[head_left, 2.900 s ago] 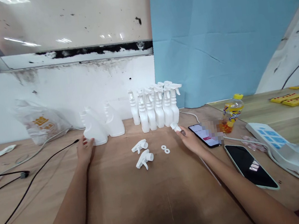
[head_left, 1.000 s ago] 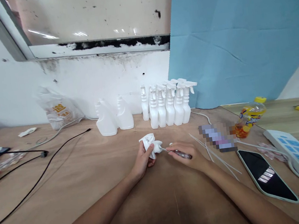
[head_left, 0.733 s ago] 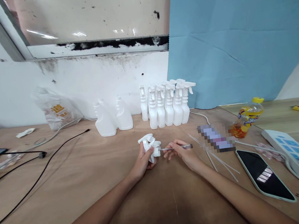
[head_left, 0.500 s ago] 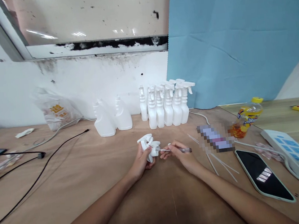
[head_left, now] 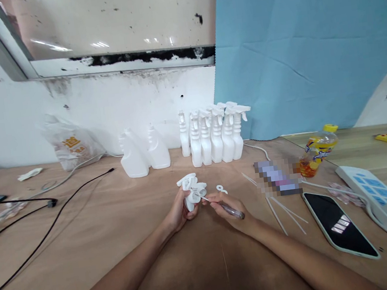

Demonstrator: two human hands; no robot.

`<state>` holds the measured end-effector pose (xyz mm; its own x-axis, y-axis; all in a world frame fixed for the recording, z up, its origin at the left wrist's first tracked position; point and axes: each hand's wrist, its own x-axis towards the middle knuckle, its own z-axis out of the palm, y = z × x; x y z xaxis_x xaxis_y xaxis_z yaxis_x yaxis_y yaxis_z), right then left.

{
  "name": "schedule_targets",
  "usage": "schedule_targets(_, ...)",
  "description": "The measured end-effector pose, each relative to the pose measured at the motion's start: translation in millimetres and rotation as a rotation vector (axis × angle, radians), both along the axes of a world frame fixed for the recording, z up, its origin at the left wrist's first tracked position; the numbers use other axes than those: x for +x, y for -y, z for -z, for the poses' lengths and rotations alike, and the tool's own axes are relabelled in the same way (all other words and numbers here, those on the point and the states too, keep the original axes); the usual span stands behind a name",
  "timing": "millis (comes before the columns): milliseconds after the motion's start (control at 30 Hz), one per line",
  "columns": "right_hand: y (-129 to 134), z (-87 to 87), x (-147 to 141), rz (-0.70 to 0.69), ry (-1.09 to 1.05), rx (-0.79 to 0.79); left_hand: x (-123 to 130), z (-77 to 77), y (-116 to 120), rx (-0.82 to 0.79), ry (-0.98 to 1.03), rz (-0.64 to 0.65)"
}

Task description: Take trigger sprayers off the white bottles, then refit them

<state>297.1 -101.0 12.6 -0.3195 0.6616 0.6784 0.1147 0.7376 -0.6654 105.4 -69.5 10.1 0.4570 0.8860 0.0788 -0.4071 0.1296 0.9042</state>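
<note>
My left hand (head_left: 180,211) is closed around white spray trigger heads (head_left: 190,197), held above the table; how many there are I cannot make out. In my right hand (head_left: 231,206) is a screwdriver (head_left: 235,212) with a clear brownish handle, its thin metal shaft pointing left. The tip reaches the round white collar of a spray head, and whether it is inside I cannot tell. Just beyond the right fingers, small white rings (head_left: 220,188) lie on the table.
White spray bottles (head_left: 217,142) with triggers and topless bottles (head_left: 134,159) stand by the wall. Thin white tubes (head_left: 288,208), phones (head_left: 341,225), a drink bottle (head_left: 318,153) and a power strip (head_left: 376,193) are at right. Black cables (head_left: 70,202) and a plastic bag (head_left: 73,145) lie left.
The screwdriver has tilted, its handle swinging down toward me, and its tip stays at the spray head. The spray heads have turned slightly. White rings now show past my right hand.
</note>
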Motion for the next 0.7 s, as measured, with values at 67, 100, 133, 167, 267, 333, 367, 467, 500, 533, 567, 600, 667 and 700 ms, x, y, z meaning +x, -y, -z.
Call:
schedule_targets(67,2.7,-0.8,-2.3,-0.001,-0.035,-0.061,0.2,-0.6,0.4,-0.008,0.0,0.006)
schedule_targets(100,4.0,-2.0,-3.4,0.0,-0.053,-0.102,0.3,-1.1,0.7,-0.012,-0.001,0.011)
schedule_targets(133,5.2,-3.3,-4.5,0.0,-0.072,-0.146,0.5,-1.6,1.0,-0.016,-0.002,0.016)
schedule_targets(167,6.2,-4.8,-5.7,0.002,-0.094,-0.193,0.6,-2.0,1.3,-0.02,-0.003,0.019)
schedule_targets(267,7.6,-8.3,-10.2,0.039,-0.187,-0.352,0.6,-3.1,2.0,-0.032,-0.006,0.033)
schedule_targets(333,7.6,-9.4,-12.8,0.064,-0.247,-0.44,0.0,-3.1,1.9,-0.046,-0.016,0.064)
schedule_targets(367,7.4,-9.9,-13.5,0.067,-0.265,-0.464,-0.4,-2.7,1.6,-0.056,-0.025,0.086)
schedule_targets(467,7.1,-11.5,-12.4,0.063,-0.243,-0.424,-1.5,-0.5,-0.1,-0.085,-0.053,0.146)
schedule_targets(500,7.2,-12.1,-11.2,0.072,-0.215,-0.384,-1.7,0.4,-0.8,-0.091,-0.06,0.158)
schedule_targets(533,7.5,-12.5,-9.7,0.084,-0.182,-0.339,-1.8,1.3,-1.5,-0.094,-0.064,0.164)
schedule_targets(567,8.0,-12.7,-8.3,0.095,-0.144,-0.292,-1.9,2.1,-2.1,-0.094,-0.066,0.166)
schedule_targets(600,8.5,-12.6,-7.1,0.102,-0.103,-0.243,-2.1,2.7,-2.6,-0.091,-0.067,0.167)
schedule_targets(667,9.7,-11.1,-5.3,0.1,-0.024,-0.135,-2.5,3.5,-3.2,-0.088,-0.069,0.167)
schedule_targets(700,10.2,-10.1,-4.9,0.094,0.007,-0.08,-2.9,3.6,-3.4,-0.089,-0.072,0.167)
